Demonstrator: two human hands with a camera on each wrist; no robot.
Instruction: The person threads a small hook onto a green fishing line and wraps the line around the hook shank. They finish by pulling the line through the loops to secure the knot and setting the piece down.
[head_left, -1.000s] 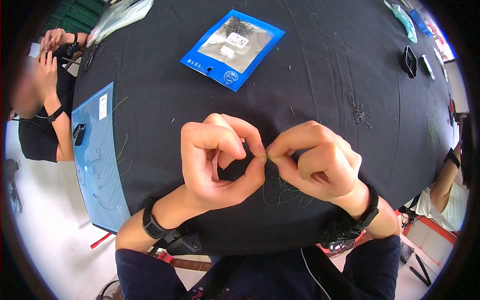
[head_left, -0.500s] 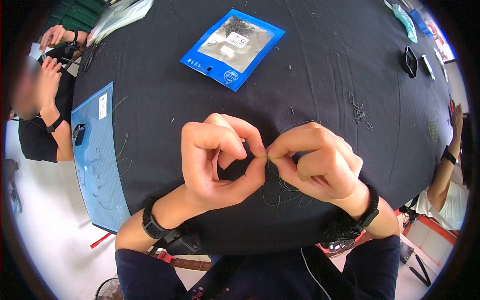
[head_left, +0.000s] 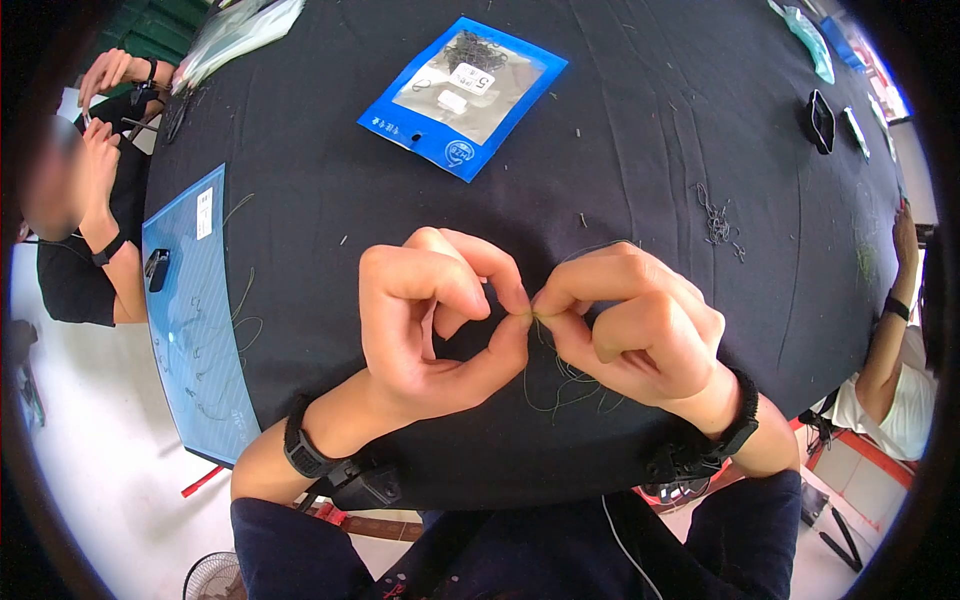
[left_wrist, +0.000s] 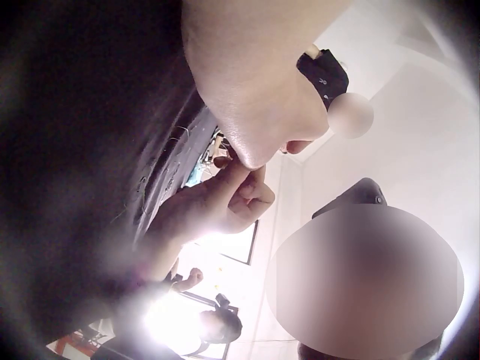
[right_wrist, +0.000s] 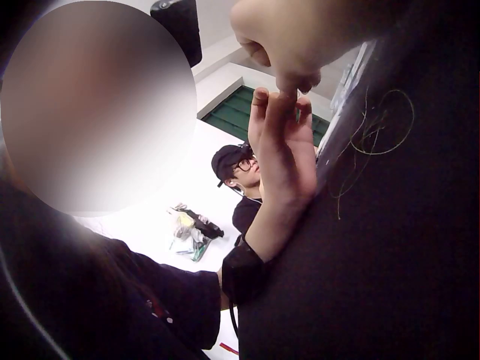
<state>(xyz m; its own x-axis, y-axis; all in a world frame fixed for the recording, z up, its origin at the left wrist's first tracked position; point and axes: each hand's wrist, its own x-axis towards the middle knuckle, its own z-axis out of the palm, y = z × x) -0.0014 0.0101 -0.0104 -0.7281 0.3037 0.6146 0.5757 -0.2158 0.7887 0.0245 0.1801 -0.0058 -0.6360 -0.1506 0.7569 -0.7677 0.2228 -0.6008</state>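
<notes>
While the left hand [head_left: 440, 325] and right hand [head_left: 645, 325] pinch the loosely looped green thread [head_left: 536, 316], fingertips closed, above the table's [head_left: 480, 470] near edge, it could tangle or slip if tugged unevenly.

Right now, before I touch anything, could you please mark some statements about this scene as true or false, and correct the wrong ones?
1. The left hand and the right hand meet at a thin green thread. True.
2. The right hand holds nothing. False: it pinches the thin green thread.
3. A small black object lies on the blue sheet. True.
4. The blue sheet lies on the right hand's side. False: it is on the left hand's side.
5. The blue-edged packet lies beyond both hands. True.
</notes>
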